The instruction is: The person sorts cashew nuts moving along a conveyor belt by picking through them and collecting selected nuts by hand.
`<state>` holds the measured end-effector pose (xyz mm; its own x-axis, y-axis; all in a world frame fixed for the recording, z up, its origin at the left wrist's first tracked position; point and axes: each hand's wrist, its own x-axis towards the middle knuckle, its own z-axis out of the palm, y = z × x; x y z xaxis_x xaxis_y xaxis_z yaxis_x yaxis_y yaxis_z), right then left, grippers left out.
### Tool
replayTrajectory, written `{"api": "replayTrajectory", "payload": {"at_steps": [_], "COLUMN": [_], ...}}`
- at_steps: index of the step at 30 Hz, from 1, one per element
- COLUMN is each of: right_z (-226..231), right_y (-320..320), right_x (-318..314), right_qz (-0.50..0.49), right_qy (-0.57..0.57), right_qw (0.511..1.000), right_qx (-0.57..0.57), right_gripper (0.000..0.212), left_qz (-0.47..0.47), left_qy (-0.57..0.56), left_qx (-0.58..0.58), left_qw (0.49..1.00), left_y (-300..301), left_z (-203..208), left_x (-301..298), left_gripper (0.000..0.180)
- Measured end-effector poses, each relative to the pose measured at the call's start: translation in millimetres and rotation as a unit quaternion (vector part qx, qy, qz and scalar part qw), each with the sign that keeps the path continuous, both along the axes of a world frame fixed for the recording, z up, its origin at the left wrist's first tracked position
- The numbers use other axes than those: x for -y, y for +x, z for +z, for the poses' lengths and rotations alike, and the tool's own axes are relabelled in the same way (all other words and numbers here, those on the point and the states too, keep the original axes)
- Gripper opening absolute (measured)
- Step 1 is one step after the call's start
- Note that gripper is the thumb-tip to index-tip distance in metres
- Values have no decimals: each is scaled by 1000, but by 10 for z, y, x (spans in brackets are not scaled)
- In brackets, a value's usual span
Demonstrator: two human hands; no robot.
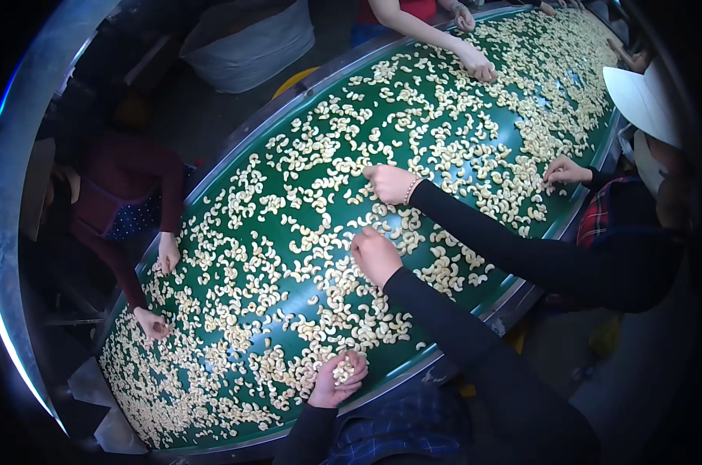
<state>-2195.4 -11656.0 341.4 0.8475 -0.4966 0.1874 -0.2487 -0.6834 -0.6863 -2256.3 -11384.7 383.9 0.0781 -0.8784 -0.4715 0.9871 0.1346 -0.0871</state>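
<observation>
Pale cashew nuts (370, 329) lie scattered over a green conveyor belt (390, 370). At the belt's near edge, my left hand (337, 381) is turned palm up, its fingers curled round a small heap of cashew nuts (343, 370). Farther in, over the middle of the belt, my right hand (376, 257) is closed, fingertips down among the nuts. Whatever it may pinch is hidden behind the fingers. Just beyond it a co-worker's hand (391, 184) with a bead bracelet reaches in from the right.
Across the belt at left, a person in a maroon top (134, 174) has both hands at the nuts. Another person's arm (432, 35) reaches in from the far side. A person in a white cap (638, 101) works at right. A large pale sack (250, 46) stands behind the belt's metal rim (235, 139).
</observation>
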Motion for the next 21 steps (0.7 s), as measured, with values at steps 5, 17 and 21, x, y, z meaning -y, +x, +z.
{"api": "replayTrajectory", "payload": {"at_steps": [5,17,21], "right_z": [65,244,117], "right_y": [-59,116,160], "right_x": [173,722,862], "right_qz": [98,116,95], "right_qy": [145,220,600], "right_qw": [984,962,794], "right_qx": [15,-116,-25], "right_gripper": [5,10,16], "left_qz": [-8,22,24], "left_qy": [21,-1,1], "left_qx": [11,32,34], "left_qw": [1000,999,999], "left_y": [-115,-102,-119], "left_z": [2,16,26], "left_x": [101,579,747], "left_gripper": [30,34,33]}}
